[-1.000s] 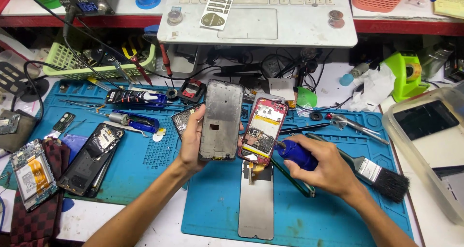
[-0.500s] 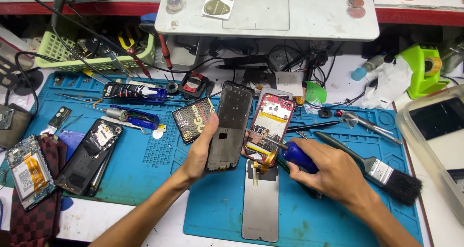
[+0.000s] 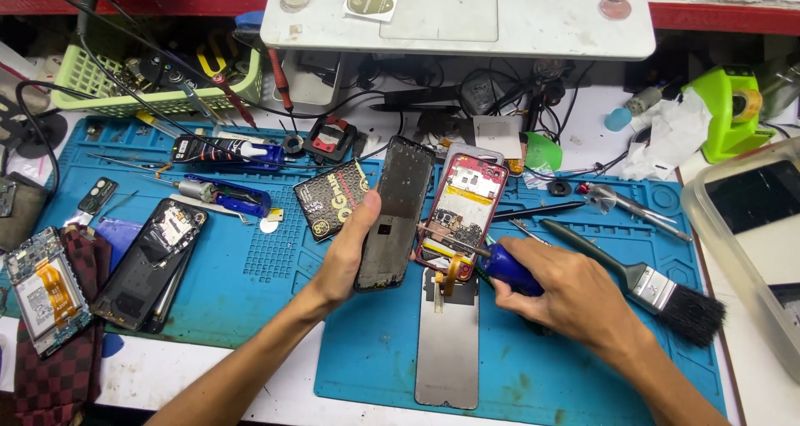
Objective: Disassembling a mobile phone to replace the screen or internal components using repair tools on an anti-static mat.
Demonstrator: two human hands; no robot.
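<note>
While the left hand (image 3: 354, 251) wraps its grip around a dark phone frame (image 3: 393, 214), thumb across the front and fingers behind, it tilts the frame upright off the desk, likely to keep it clear of the work beside it. That frame's long axis runs from about seven o'clock up to one o'clock, its top end pointing away from the person. Just beside it, at three o'clock from the frame, lies an opened red phone (image 3: 462, 214) with its insides showing, resting on the blue mat (image 3: 250, 276) and pointing the same way, top toward twelve o'clock. The right hand (image 3: 575, 297) has its grip closed firmly on a blue-handled screwdriver (image 3: 500, 264), whose shaft points toward ten o'clock, the tip resting on the lower part of the red phone; holding it low and slanted would let the person steady it. A grey flat panel (image 3: 448, 343) lies under the red phone toward six o'clock. A black brush (image 3: 650, 284) rests at three o'clock of the right hand.
</note>
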